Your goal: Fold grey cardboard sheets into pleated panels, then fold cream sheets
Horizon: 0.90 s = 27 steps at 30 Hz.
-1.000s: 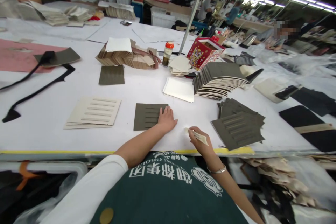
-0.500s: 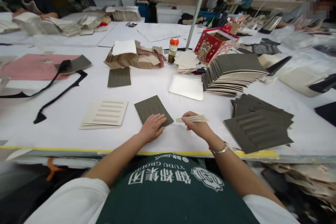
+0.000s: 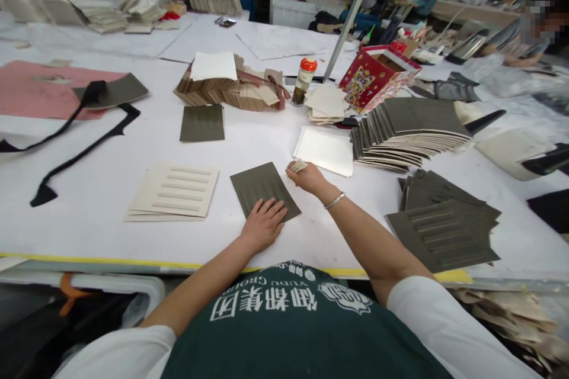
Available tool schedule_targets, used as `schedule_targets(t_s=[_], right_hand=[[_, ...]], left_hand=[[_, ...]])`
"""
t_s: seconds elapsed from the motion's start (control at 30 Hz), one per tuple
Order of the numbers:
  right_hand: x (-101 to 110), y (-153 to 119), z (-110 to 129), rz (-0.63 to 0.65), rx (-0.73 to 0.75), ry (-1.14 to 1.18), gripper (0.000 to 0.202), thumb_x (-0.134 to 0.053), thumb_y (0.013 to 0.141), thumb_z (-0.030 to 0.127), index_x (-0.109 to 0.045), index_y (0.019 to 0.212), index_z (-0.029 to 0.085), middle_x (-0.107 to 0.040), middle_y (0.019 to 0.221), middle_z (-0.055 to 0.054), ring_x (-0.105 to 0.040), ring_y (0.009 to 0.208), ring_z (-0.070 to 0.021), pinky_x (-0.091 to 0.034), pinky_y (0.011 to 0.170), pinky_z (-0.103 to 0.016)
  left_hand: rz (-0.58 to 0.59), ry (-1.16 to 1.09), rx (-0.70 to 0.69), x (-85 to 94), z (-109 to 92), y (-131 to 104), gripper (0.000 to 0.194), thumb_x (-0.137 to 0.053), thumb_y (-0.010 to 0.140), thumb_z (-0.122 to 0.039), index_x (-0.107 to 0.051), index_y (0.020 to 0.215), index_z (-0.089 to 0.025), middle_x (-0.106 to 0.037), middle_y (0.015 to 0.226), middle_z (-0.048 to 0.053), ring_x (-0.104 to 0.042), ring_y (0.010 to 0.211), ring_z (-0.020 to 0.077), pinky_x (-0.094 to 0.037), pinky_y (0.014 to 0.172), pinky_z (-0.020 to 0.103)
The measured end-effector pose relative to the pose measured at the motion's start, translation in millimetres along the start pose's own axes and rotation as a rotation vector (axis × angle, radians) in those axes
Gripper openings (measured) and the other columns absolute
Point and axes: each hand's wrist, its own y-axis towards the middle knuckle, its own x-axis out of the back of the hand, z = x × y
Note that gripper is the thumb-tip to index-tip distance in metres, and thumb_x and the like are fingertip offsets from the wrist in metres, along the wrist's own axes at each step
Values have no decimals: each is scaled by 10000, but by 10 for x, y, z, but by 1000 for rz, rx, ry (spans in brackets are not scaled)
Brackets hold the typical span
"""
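My left hand (image 3: 264, 224) lies with its fingers spread on the lower part of a dark grey-green sheet (image 3: 258, 182), which has faint raised ridges. Just beyond the sheet's right edge, my right hand (image 3: 306, 176) is closed on a pale strip (image 3: 299, 166). Left of the sheet, cream panels with raised bars (image 3: 178, 190) lie stacked. Dark ribbed panels (image 3: 444, 234) overlap at the right. White sheets (image 3: 324, 151) lie just beyond my right hand. A small dark square (image 3: 202, 124) sits farther back on the left.
Farther back stand a tied brown stack (image 3: 208, 89), an orange-lidded jar (image 3: 303, 83), a red patterned box (image 3: 371, 80) and a fanned dark stack (image 3: 413, 124). Black straps (image 3: 84, 154) lie left. A metal pole (image 3: 351, 18) rises behind. Other people are across the table.
My right hand has moved forward and left, toward the dark sheet's upper right edge, with the strip now turned. My left hand stays on the sheet. The camera view has tilted and shifted.
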Motion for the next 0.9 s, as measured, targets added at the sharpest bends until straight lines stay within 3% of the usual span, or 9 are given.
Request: schedule_targets(t_s=[0.2,0.33,0.5,0.7,0.8,0.9], right_hand=[[13,5,-11,65,-38,23,211,-399,835,232,-596,829,159,-613,590,10,-532,468,-82,-384,550,-183],[33,4,29,86,30,-2,225,-389,846,248,-598,839,166,-614,579,13,-550,497,-89,-390,580,-188],[10,52,14,59,12,-133,210,-410,835,232,-604,811,154,-635,617,-22,-594,599,-121,-401,616,-199],[-124,145,65,-2,31,71,246,-344,864,249,-579,883,179,-665,716,-2,-564,505,-82,-404,600,-191],[-149,-65,79,63,-3,60,223,-363,839,221,-581,841,176,-653,672,3,-549,480,-83,-394,565,-187],[-136,-501,10,130,-29,79,198,-391,821,237,-581,806,184,-633,632,17,-540,471,-80,-390,543,-180]], left_hand=[[8,-8,-9,-3,5,2,400,-283,915,-371,-442,1269,-270,-403,1375,-22,-316,1274,211,-178,1067,438],[-13,3,-14,-14,10,5,393,-304,911,-372,-447,1263,-275,-412,1368,-20,-322,1272,207,-192,1063,434],[-24,16,-20,-21,6,8,386,-320,906,-368,-459,1253,-270,-419,1363,-27,-338,1264,206,-208,1059,432],[-15,28,-14,13,-11,10,387,-312,910,-370,-457,1255,-272,-420,1362,-27,-346,1257,204,-208,1058,430],[1,25,-10,12,-9,15,390,-328,904,-374,-454,1258,-273,-424,1360,-25,-335,1264,204,-205,1059,428],[11,12,-6,-1,-10,27,389,-331,902,-378,-461,1252,-270,-422,1361,-22,-323,1272,204,-190,1066,425]])
